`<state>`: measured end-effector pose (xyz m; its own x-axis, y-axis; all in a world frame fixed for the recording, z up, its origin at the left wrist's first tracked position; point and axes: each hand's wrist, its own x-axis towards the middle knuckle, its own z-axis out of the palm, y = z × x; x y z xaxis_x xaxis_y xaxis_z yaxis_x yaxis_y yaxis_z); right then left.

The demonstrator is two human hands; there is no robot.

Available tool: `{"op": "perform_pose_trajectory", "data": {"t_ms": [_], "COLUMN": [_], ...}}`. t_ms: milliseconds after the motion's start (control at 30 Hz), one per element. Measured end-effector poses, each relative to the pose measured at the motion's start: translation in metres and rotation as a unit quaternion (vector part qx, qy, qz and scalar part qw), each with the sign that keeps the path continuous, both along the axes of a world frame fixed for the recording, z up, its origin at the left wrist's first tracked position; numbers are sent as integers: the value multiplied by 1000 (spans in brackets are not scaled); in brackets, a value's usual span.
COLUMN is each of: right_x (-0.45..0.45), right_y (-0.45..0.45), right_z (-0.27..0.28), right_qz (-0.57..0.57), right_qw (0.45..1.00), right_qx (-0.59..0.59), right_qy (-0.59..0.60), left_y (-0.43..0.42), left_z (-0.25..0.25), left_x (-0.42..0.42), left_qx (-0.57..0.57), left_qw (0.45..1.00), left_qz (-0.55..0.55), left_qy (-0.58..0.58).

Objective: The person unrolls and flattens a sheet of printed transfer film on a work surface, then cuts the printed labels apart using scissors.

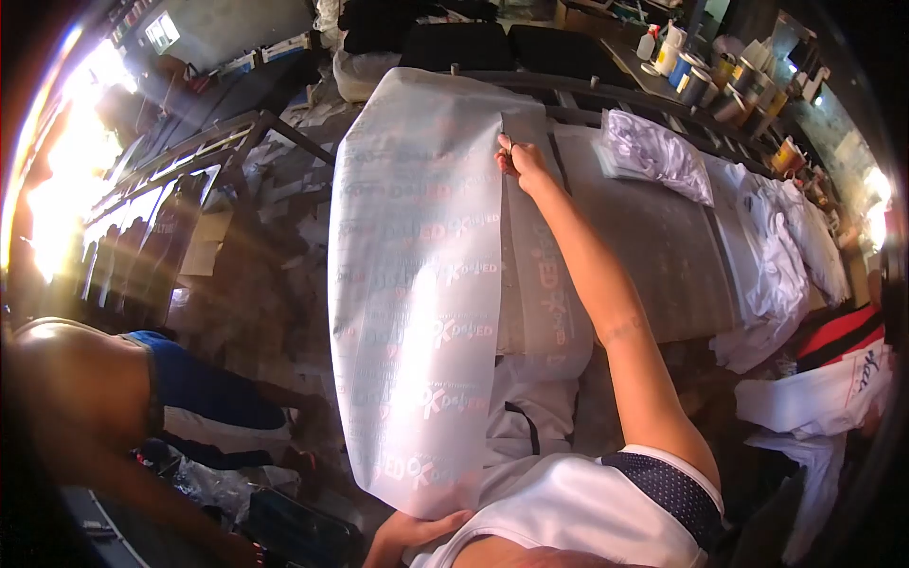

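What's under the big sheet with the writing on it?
I can see pale cloth with a black strap by its lower right edge, and the table along its right side. The left part of the sheet is too cloudy, so whatever it covers there can't be seen.

The sheet looks glossy plastic, the shirt matt cloth.
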<state>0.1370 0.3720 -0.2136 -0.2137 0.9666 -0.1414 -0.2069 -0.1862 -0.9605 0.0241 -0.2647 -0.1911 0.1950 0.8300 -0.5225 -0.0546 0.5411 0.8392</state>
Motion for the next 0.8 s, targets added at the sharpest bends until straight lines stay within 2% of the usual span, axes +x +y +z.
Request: {"op": "perform_pose_trajectory", "data": {"t_ms": [100,200,433,533,600,733,800], "right_x": [-1,-1,-3,-3,-3,-5,-5], "right_y": [4,6,13,14,14,16,22], "right_z": [3,5,5,8,9,7,6], "right_qz": [-5,-7,-3,-4,-7,-21,-27], "right_qw": [1000,1000,1000,1000,1000,1000,999], "right_qx": [-4,-2,7,7,7,0,-4], "right_qy": [-2,-1,7,2,-4,14,17], "left_y": [-8,-12,-26,-28,-20,-30,-36], "left_z": [1,9,-4,-4,8,-4,19], "left_x": [-3,-7,-18,-21,-19,-22,-15], "left_qx": [-7,-41,-57,-64,-178,-150,-174], "left_qw": [998,995,995,996,982,987,958], "left_qz": [43,82,76,38,50,24,170], "left_qy": [-40,-26,-41,-47,-25,-50,-152]}}
